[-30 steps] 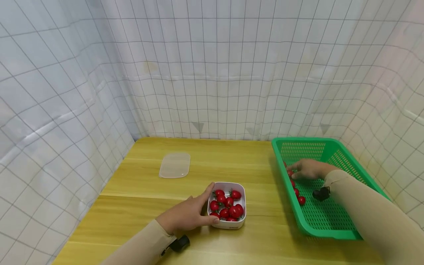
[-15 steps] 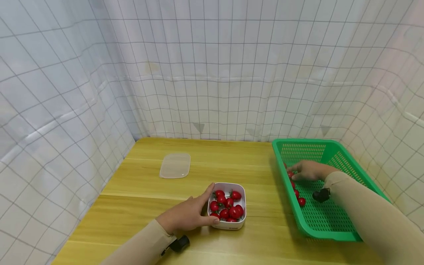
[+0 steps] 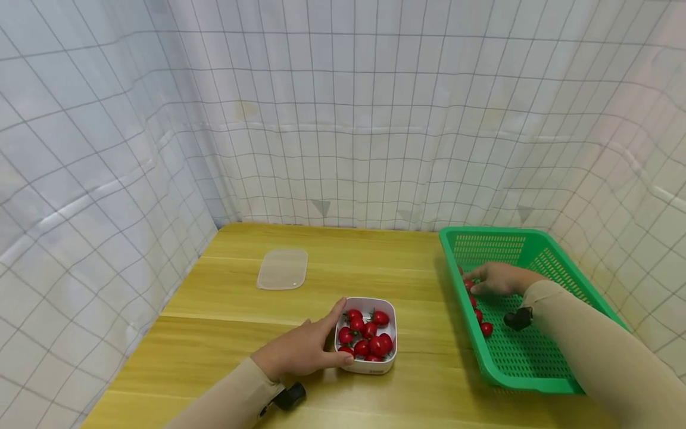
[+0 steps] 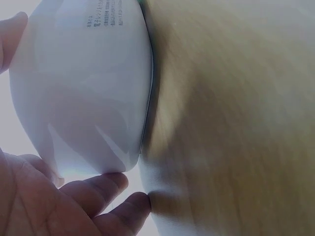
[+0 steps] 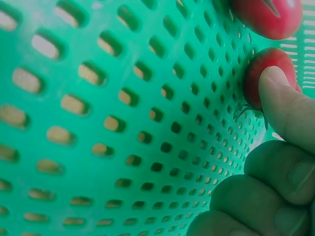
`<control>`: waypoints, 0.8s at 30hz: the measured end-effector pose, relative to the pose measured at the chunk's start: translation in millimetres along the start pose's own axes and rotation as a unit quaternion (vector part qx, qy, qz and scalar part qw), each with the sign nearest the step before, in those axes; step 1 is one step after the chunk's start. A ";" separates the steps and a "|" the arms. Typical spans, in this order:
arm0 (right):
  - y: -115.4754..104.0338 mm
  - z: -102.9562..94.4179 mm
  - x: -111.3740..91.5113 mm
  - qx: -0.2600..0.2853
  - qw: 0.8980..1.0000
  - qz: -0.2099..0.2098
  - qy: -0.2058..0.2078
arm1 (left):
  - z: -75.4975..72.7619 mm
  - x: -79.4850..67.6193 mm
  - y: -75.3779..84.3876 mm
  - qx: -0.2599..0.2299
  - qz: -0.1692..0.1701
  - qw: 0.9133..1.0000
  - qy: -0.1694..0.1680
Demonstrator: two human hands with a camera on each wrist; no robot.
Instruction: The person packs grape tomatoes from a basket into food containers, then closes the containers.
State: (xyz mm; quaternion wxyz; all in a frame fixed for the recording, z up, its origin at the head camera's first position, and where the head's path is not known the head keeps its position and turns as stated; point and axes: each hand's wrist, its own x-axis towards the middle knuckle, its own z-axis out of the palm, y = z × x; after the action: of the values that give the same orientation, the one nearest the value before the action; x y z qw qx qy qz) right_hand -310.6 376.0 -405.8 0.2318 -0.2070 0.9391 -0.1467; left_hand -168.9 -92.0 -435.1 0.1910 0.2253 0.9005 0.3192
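Observation:
My left hand (image 3: pixel 301 348) holds the left side of a small white square container (image 3: pixel 370 367), thumb at its near corner and fingers along the far left. Its smooth outer wall (image 4: pixel 93 88) fills much of the left wrist view. Several red cherry tomatoes (image 3: pixel 379 344) with green stems lie inside. On the right, my right hand (image 3: pixel 499 278) reaches into a green plastic basket (image 3: pixel 536 384). It pinches a cherry tomato (image 5: pixel 256 81) by the basket's left wall, thumb on the fruit and the other fingers curled. Another tomato (image 5: pixel 273 17) lies just beyond it.
A translucent square lid (image 3: pixel 283 269) lies flat on the wooden table (image 3: pixel 214 351), behind and left of the container. More tomatoes (image 3: pixel 486 329) line the basket's left side. A white gridded curtain (image 3: pixel 354 131) surrounds the table at the back and sides.

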 end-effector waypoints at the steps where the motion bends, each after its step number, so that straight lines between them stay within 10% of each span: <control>1: 0.2 0.2 0.0 -0.001 1.000 0.000 0.000 | 0.3 0.2 -0.2 0.000 0.001 1.000 0.000; 24: 2.3 -1.0 0.6 -0.010 1.000 -0.014 -0.004 | 0.2 -0.6 -0.8 0.004 0.003 1.000 0.003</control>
State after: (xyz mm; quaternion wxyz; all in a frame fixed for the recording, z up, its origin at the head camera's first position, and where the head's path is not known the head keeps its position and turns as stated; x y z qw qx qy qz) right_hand -312.3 378.0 -406.1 0.2315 -0.2231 0.9365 -0.1401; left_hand -168.5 -92.8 -435.7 0.1863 0.2274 0.9018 0.3167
